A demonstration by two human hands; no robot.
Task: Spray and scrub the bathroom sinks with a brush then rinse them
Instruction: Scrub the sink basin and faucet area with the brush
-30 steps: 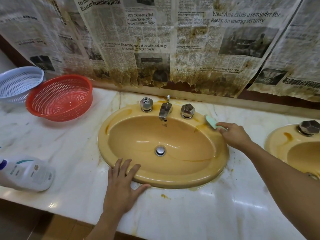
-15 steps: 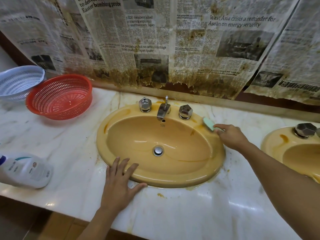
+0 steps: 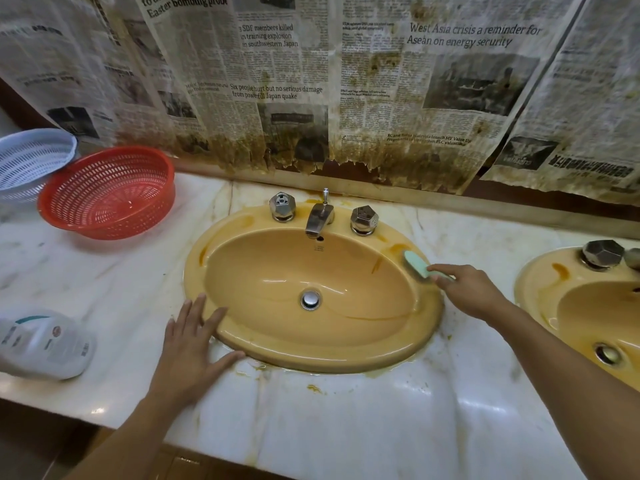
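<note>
A yellow oval sink (image 3: 242, 344) is set into the white marble counter (image 3: 346, 427), with brown stains on its rim. My right hand (image 3: 467, 291) grips the handle of a mint-green brush (image 3: 415, 265), whose head presses on the sink's right rim. My left hand (image 3: 188, 344) lies flat, fingers spread, on the counter and the sink's front-left rim. A chrome faucet (image 3: 319, 216) stands between two chrome knobs at the back. A second yellow sink (image 3: 540, 282) shows at the right edge.
A red plastic colander (image 3: 107, 192) and a white one (image 3: 31, 157) sit at the back left. A white bottle (image 3: 45, 344) lies on its side at the left counter edge. Stained newspaper (image 3: 311, 81) covers the wall behind.
The brush head has slid a little forward along the sink's right rim with my right hand. My left hand has stayed on the front-left rim.
</note>
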